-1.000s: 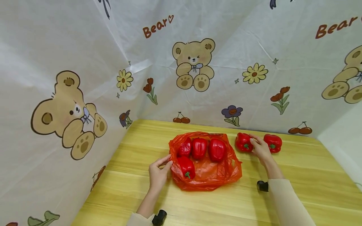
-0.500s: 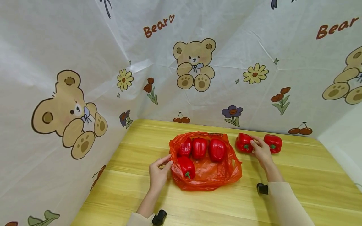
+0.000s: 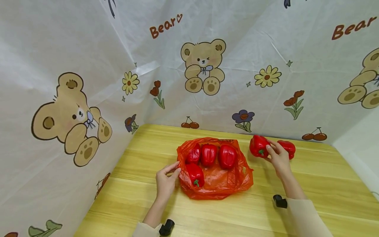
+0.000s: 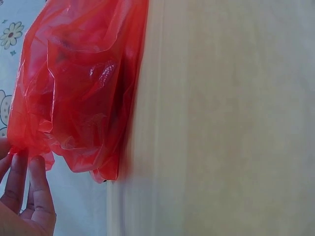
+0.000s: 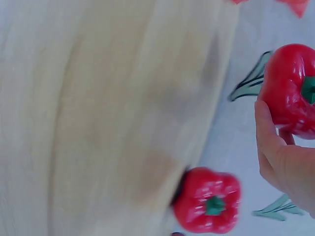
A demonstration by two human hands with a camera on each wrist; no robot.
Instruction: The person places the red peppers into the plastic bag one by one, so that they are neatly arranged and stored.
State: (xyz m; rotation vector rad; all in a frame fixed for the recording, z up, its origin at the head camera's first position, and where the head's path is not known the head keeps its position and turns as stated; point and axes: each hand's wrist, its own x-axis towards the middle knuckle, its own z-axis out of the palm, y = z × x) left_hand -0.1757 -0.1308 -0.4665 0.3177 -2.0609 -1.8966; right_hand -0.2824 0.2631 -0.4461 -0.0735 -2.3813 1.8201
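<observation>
A red plastic bag (image 3: 207,194) lies with its mouth spread on the table, several red bell peppers (image 3: 227,157) inside it. At the bag's left rim, my left hand (image 3: 166,182) pinches the plastic between thumb and fingers; the left wrist view shows the fingertips (image 4: 38,169) at the bag's edge. My right hand (image 3: 279,159) grips a red bell pepper (image 3: 257,145) with a green stem, just lifted off the table to the right of the bag. Another red bell pepper (image 3: 288,148) rests on the table behind that hand, partly hidden by it.
A wood-grain table (image 3: 133,184) carries everything. White cloth (image 3: 165,105) printed with bears and flowers rises along its back and left side. A black wrist piece (image 3: 279,201) sits by the right forearm, and a similar one (image 3: 167,227) by the left.
My right hand has raised the bell pepper off the table and moved it slightly to the right, covering more of the other pepper. The left hand and bag have stayed put.
</observation>
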